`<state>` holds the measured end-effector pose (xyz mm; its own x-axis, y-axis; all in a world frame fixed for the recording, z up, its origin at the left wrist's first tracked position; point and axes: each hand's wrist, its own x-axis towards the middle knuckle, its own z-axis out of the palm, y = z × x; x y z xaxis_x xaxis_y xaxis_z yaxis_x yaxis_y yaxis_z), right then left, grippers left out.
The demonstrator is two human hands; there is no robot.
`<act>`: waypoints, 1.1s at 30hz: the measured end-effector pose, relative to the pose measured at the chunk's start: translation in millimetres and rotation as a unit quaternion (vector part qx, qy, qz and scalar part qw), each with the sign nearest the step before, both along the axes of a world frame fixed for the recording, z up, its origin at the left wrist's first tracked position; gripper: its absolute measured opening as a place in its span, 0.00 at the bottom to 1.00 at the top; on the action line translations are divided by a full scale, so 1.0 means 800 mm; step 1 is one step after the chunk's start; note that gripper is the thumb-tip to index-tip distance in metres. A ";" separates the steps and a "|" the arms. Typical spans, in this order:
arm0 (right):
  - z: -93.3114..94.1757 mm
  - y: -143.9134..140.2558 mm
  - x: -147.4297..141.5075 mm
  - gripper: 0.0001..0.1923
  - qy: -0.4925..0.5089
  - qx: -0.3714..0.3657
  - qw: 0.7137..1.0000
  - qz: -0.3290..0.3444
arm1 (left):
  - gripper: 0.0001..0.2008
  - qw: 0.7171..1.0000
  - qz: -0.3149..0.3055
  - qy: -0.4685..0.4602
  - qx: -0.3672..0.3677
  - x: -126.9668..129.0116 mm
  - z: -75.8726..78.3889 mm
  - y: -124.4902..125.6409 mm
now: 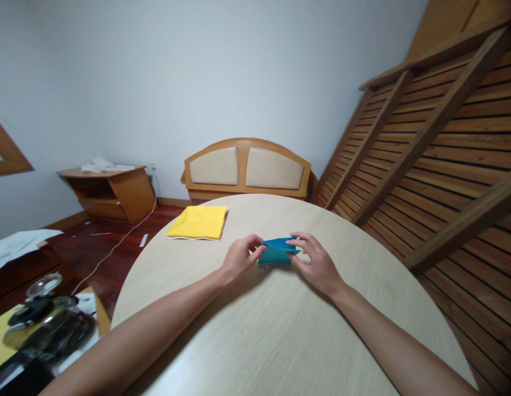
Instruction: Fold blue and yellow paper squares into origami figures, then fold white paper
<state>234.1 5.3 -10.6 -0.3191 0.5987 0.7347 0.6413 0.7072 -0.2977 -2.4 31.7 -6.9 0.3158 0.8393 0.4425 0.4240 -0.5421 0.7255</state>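
A small piece of folded blue paper [275, 254] is held just over the middle of the round table [275, 341]. Its upper flap is a brighter blue than the teal front, and the layers part towards the right end. My left hand [241, 257] pinches the paper's left end between thumb and fingers. At the right end, my right hand [317, 263] has its thumb on the front layer and its fingers at the back edge. Farther off to the left lies a stack of yellow paper [199, 222], with a white edge showing beneath it.
Beyond the table stands a wooden headboard [245, 144] with cream panels. A slatted wooden frame [424, 126] leans along the right side. At lower left, a glass pot [57, 330] sits on a side surface. A low cabinet [131, 195] and a white cable [123, 250] are behind it.
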 end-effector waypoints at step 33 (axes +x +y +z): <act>0.001 -0.003 -0.001 0.02 0.041 -0.067 0.995 0.054 | 0.13 0.998 -0.053 -0.034 0.017 -0.001 0.019 -0.020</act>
<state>233.4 2.8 -9.9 -0.3286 0.6580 0.6776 0.5332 0.7213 -0.4420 -3.4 16.1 8.1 0.3712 0.7865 0.4936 0.3129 -0.6064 0.7310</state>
